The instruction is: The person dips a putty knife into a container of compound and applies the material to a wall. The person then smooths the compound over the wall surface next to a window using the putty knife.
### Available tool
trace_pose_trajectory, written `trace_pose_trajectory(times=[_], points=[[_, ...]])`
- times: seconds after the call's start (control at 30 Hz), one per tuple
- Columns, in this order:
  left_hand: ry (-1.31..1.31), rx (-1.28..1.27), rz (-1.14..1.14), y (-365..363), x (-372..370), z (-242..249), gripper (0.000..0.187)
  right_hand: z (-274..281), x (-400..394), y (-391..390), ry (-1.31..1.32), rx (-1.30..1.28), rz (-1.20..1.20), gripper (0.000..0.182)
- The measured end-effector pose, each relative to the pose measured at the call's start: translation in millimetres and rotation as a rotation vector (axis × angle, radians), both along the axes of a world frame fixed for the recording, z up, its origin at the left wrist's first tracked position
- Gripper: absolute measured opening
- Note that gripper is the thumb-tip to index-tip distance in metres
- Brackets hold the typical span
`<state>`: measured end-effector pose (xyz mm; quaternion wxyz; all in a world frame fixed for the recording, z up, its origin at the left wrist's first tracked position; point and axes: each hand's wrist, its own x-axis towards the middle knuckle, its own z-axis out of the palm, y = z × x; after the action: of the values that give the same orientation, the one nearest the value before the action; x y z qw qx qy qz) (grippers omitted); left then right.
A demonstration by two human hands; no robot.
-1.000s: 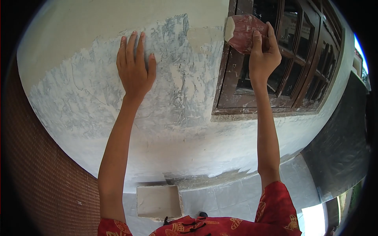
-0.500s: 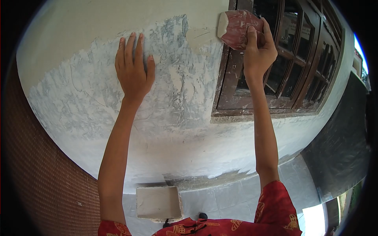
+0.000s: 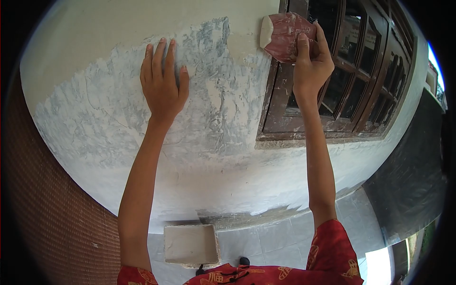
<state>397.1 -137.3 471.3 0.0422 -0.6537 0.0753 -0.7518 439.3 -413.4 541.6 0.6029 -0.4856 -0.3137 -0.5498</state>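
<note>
My left hand (image 3: 164, 90) lies flat against the wall (image 3: 190, 109), fingers stretched out over the patchy grey and white coating. In my right hand (image 3: 311, 71) is a reddish-brown putty scraper (image 3: 288, 40), pinched between thumb and fingers. A thick cream-coloured layer covers the scraper's left edge, and pale smears mark its face. The scraper is held at the left side of the wooden window frame (image 3: 271, 114), where the wall meets it. Part of the scraper's right end is hidden behind my fingers.
A shallow rectangular tray (image 3: 190, 262) with pale material in it stands below on the grey tiled floor (image 3: 275, 244). A brown woven panel (image 3: 61, 213) borders the left side, and a dark sheet (image 3: 403, 175) stands at the right. Glass panes fill the window.
The putty scraper has shifted slightly left and down with my right hand. The cream patch beside the window looks changed at its lower right. My left hand stays nearly in place.
</note>
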Motion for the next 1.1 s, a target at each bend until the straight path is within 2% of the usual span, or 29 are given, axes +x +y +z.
trace_pose_trajectory(times=[0.03, 0.17, 0.3, 0.43, 0.53, 0.57, 0.7, 0.83, 0.93, 1.03, 1.1], points=[[0.002, 0.005, -0.004, -0.3, 0.0, 0.2, 0.051, -1.9, 5.4, 5.8, -0.103, -0.065, -0.055, 0.041], [-0.008, 0.025, 0.011, 0.7, 0.3, 0.8, 0.051, -15.6, -3.1, 35.6, -0.059, -0.193, -0.025, 0.041], [0.0, 0.016, 0.017, 0.8, -0.9, 0.4, 0.051, -8.8, 5.5, 19.4, -0.064, -0.128, -0.203, 0.04], [0.009, -0.001, 0.025, -0.6, -0.7, -0.1, 0.051, 2.9, 2.8, -9.3, 0.011, 0.027, -0.106, 0.039], [0.006, 0.003, 0.031, -0.7, -0.8, -0.3, 0.05, 6.0, 0.2, 0.7, -0.047, 0.014, -0.007, 0.039], [0.005, 0.006, 0.027, -0.1, -0.7, -0.2, 0.05, 4.7, 6.0, 7.0, -0.092, -0.047, -0.084, 0.039], [0.005, 0.018, 0.031, 0.0, -1.0, 0.4, 0.05, 1.5, -2.8, 33.2, -0.04, -0.179, -0.088, 0.039], [0.015, -0.002, 0.028, -0.6, -1.4, -0.9, 0.05, 8.7, 8.3, 13.9, -0.125, -0.056, -0.204, 0.037], [0.024, -0.008, 0.023, -1.6, -3.0, 0.2, 0.05, 14.7, 2.7, -10.6, 0.019, 0.015, -0.14, 0.039], [0.025, -0.007, 0.029, -1.3, -2.5, -0.6, 0.05, 13.0, 2.0, -1.0, -0.011, -0.009, -0.018, 0.04], [0.024, -0.005, 0.028, -0.7, -2.6, -0.4, 0.051, 5.9, -3.4, 19.7, -0.021, -0.072, -0.027, 0.04]])
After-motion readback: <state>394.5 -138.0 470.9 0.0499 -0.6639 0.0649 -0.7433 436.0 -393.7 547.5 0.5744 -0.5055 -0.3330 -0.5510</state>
